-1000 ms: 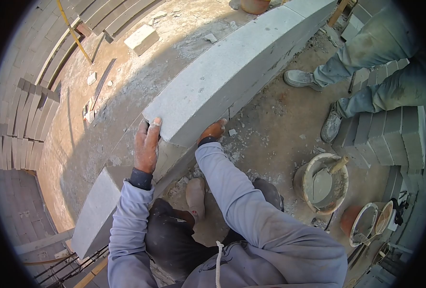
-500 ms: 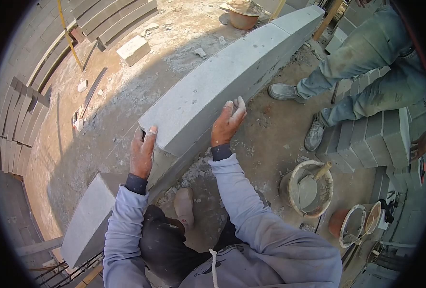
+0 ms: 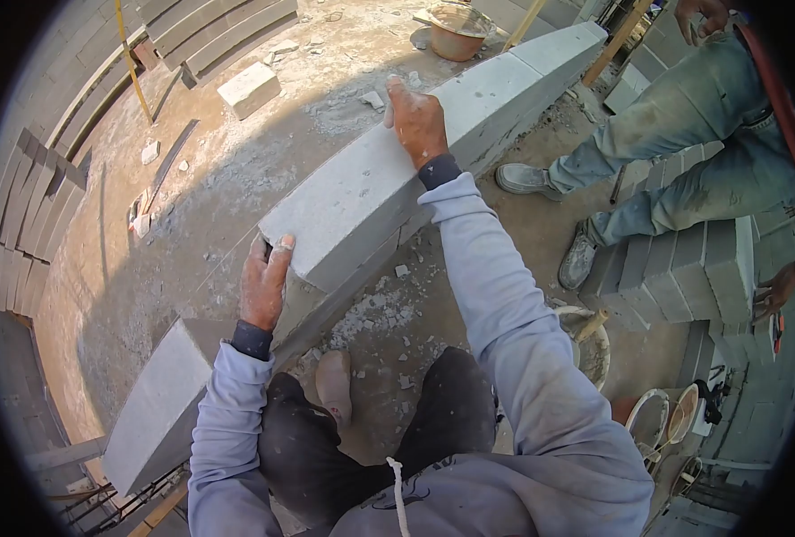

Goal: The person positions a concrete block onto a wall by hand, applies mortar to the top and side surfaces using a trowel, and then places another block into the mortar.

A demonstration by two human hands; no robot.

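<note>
A long pale grey concrete block (image 3: 344, 192) lies on top of a low wall of the same blocks. My left hand (image 3: 264, 285) is at its near end, thumb on the top corner and fingers bent against the end. My right hand (image 3: 418, 125) lies across the top farther along, fingers curled at the far edge; the fingertips are partly hidden. Beyond it, another block (image 3: 559, 52) continues the row. Another pale block (image 3: 160, 403) sits at the lower left, past a gap in the top course.
At the right stands another person in dusty jeans (image 3: 657, 134), beside stacked blocks (image 3: 675, 268). A mortar bucket (image 3: 599, 358) is partly behind my right sleeve. More buckets (image 3: 648, 416) stand lower right. Rubble (image 3: 380, 313) litters the floor. A loose block (image 3: 249, 90) lies beyond the wall.
My right hand has moved from the near side of the block up and across its top to the far edge. My left hand stays at the block's near end.
</note>
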